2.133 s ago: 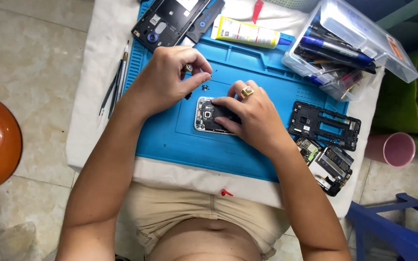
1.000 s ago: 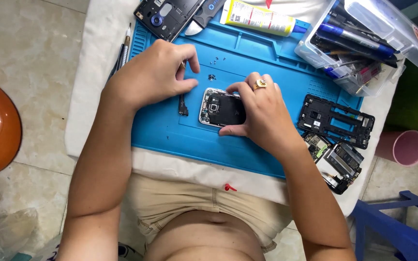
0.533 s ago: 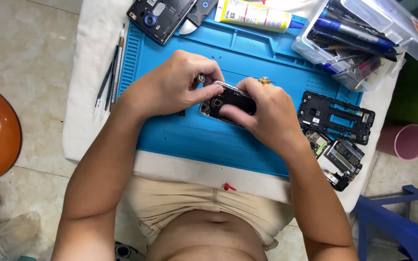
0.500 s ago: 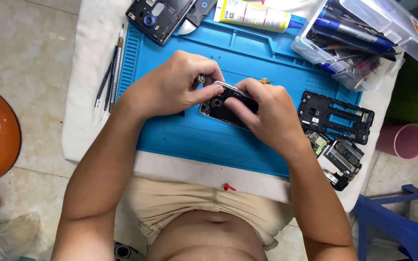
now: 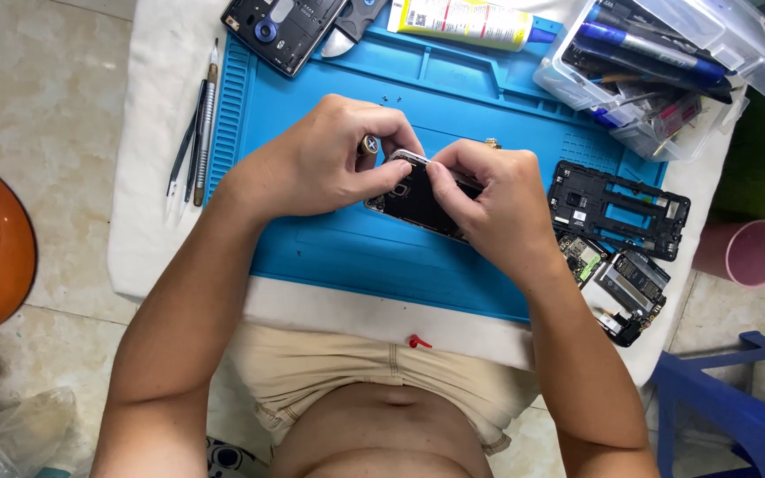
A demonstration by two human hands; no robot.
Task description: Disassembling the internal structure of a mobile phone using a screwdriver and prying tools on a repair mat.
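– What has changed since half a second ago?
– Little: the dark, glossy opened phone (image 5: 418, 202) stays tilted above the blue ribbed mat (image 5: 356, 257), mid-table.
– And the 2 hands?
– The left hand (image 5: 325, 159) is curled shut around a metal-capped screwdriver (image 5: 369, 144) and pinching the phone; the right hand (image 5: 489, 204) grips its right edge.

A small phone-repair workshop, set up informally at floor level: a blue silicone repair mat (image 5: 356, 257) covers the low white worktop (image 5: 157, 230), with metal tweezers (image 5: 195, 133), a clear plastic box of tools (image 5: 657, 66), a black phone frame (image 5: 617, 208) and loose circuit boards (image 5: 622, 283) over beige floor tiles (image 5: 46, 97).
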